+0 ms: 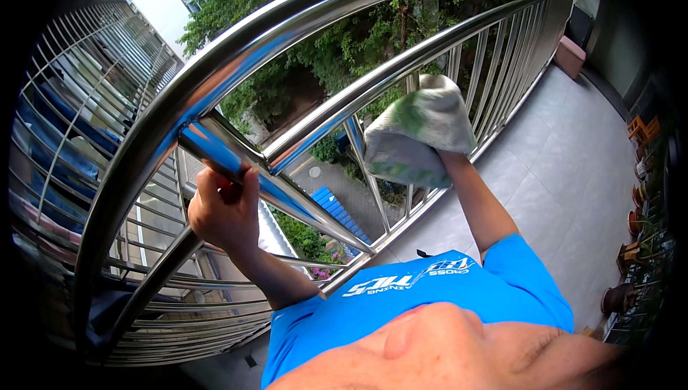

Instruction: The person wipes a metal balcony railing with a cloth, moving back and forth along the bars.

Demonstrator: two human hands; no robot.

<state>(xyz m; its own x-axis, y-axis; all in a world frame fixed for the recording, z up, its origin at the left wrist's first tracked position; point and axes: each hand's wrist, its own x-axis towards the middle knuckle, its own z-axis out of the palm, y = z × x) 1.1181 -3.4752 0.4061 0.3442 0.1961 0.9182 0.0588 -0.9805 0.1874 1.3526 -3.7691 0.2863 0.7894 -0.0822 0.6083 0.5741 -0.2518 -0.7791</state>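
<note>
A shiny stainless steel balcony railing [322,102] curves in front of me, with two handrails above a row of upright bars. My left hand [228,204] is closed around the short metal tube [215,148] that joins the rails at the corner. A grey-white cloth with green patches [419,127] hangs folded over my right hand, against the upright bars below the lower handrail. The cloth hides the fingers and most of that hand; only the wrist [456,163] shows. Part of the cloth looks blurred.
Grey floor tiles [537,170] run along the railing. Potted plants [618,298] and a small orange stool [642,129] stand along the far edge. A pink box-like object [570,57] sits near the railing's far end. Outside are trees [344,62] and a barred enclosure with laundry [70,137].
</note>
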